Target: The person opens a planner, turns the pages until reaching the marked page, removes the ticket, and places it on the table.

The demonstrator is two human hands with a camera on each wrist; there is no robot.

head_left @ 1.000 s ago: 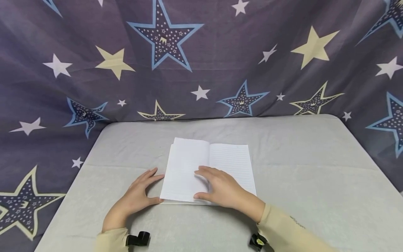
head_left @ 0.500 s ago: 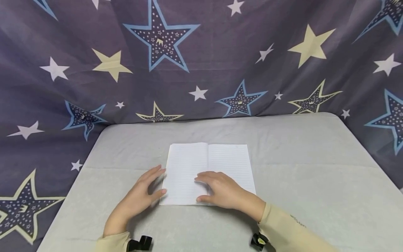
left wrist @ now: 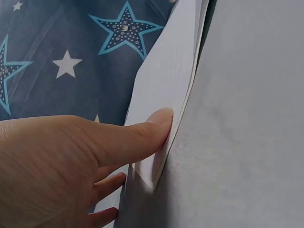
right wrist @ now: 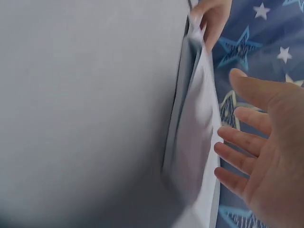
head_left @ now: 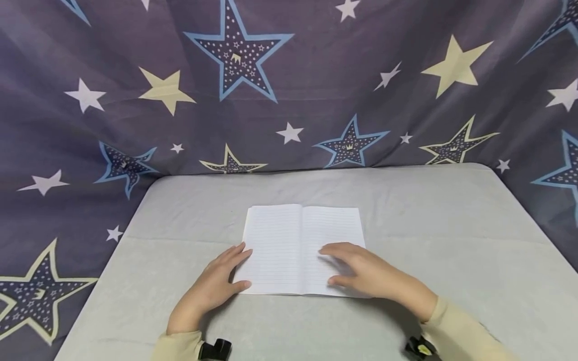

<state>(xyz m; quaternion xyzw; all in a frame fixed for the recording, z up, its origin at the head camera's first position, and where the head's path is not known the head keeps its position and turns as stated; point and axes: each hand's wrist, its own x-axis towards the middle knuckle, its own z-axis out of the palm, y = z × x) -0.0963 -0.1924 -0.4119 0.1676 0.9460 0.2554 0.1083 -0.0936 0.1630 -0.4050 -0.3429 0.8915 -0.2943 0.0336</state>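
Right hand (head_left: 370, 273) now shifted onto the open notebook's (head_left: 289, 240) right page, fingers released; left hand (head_left: 217, 286), fingers straight, at its left edge.

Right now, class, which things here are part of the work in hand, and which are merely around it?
In use:
- open lined notebook
- left hand, thumb pressing the left page edge
- right hand, fingers open over the right page

Around it:
- grey table
- star-patterned cloth
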